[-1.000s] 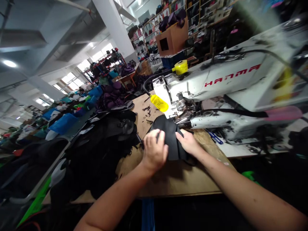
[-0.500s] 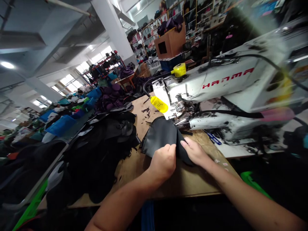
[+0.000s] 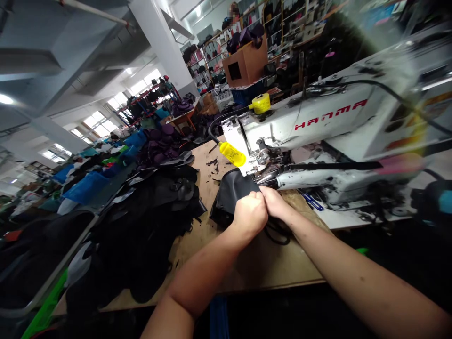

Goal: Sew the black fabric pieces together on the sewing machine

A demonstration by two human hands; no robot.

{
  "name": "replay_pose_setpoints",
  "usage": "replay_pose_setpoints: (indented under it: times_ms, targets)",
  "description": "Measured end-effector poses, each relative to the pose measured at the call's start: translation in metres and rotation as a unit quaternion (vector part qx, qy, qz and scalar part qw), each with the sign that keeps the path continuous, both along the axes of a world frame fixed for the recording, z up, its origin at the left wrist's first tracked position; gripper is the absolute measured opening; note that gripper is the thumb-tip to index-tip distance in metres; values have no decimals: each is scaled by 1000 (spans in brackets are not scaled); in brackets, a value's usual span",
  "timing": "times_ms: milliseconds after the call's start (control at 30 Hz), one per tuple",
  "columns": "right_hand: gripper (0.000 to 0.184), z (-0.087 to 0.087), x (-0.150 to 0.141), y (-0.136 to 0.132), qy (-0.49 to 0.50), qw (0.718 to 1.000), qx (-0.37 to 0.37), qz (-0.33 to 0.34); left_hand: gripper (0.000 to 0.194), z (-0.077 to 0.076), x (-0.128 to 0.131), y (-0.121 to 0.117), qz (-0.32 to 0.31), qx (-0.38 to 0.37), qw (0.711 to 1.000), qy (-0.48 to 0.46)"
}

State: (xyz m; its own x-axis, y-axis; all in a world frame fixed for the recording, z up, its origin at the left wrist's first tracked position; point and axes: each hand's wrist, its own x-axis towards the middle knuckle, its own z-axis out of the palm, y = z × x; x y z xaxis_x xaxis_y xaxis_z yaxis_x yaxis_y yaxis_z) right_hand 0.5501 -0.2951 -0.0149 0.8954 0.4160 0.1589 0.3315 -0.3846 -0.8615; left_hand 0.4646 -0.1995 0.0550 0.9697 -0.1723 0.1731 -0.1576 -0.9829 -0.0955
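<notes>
Left hand (image 3: 250, 217) is closed into a fist on a gathered fold of black coated fabric (image 3: 231, 197). Right hand (image 3: 277, 205) is pressed against it, its fingers pinched onto the same fold, so that the two hands touch and both are gripping. The fabric is bunched on a plywood tabletop (image 3: 271, 266), just in front of the needle area of a white HANMA sewing machine (image 3: 332, 117), with its far edge close beside the machine's presser foot. A loop of thin black cord (image 3: 278, 234) is seen below the right hand, lying on the tabletop; whether it is joined to the fabric cannot be told.

Small black scraps (image 3: 213, 162) are scattered on the tabletop left of the machine head. A yellow bottle-shaped piece (image 3: 232, 154) is carried, tilted, on a black flexible tube (image 3: 214, 132) at the machine's left end. A yellow roll (image 3: 261, 103) is mounted on top of the machine. A blue item (image 3: 312, 201), too small to identify, is placed at the machine's base.

A heap of black bags or panels (image 3: 148, 221) is piled left of the machine, with purple pieces (image 3: 158, 146) beyond it. Blue crates (image 3: 86, 188) are lined up farther left. A cardboard box (image 3: 245, 66) is set behind the machine, and shelves of bags (image 3: 282, 23) are ranged beyond it.
</notes>
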Motion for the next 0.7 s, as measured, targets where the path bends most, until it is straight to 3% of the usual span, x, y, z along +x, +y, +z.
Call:
replay_pose_setpoints:
  times_ms: [233, 433, 567, 700]
  targets:
    - [24, 15, 6, -7, 61, 998, -2, 19, 22, -12, 26, 9, -2, 3, 1000, -27]
    - [28, 19, -7, -7, 179, 981, 73, 7, 30, -20, 16, 30, -43, 26, 991, -121]
    - [33, 16, -18, -10, 190, 975, 116, 13, 31, -20, 11, 40, -37, 40, 988, -143]
    - [34, 14, -22, -13, 169, 978, 124, 7, 29, -16, 18, 47, -82, 44, 989, -118]
